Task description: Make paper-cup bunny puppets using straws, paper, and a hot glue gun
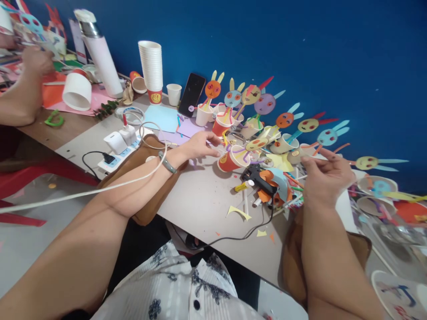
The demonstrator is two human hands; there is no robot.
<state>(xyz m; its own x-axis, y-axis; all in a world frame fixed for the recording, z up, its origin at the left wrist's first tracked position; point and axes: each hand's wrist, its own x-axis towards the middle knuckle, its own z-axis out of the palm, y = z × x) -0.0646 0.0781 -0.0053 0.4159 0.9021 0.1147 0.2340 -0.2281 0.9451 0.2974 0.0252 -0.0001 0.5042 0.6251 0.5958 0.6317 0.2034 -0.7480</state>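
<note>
My left hand [202, 146] reaches over the table with thumb and fingers apart, just left of a red paper cup [230, 161]. A yellow paper rabbit face [256, 144] with purple pipe-cleaner arms rises from that cup. My right hand [328, 178] is closed in a pinch beside a paper cup [295, 156] under a light-blue rabbit face [328, 137]; what its fingertips hold cannot be made out. Between my hands lie a black glue gun [258, 178] and a yellow glue stick or marker [243, 186]. More rabbit-faced cups, among them an orange face [212, 89], line the wall.
A white cable crosses my left forearm from a power strip [116, 159]. The glue gun's black cord [240, 239] trails over the front edge. Behind stand stacked paper cups [151, 66], a phone [191, 94] and a white thermos [102, 62]. Another person's arm [20, 98] is at far left.
</note>
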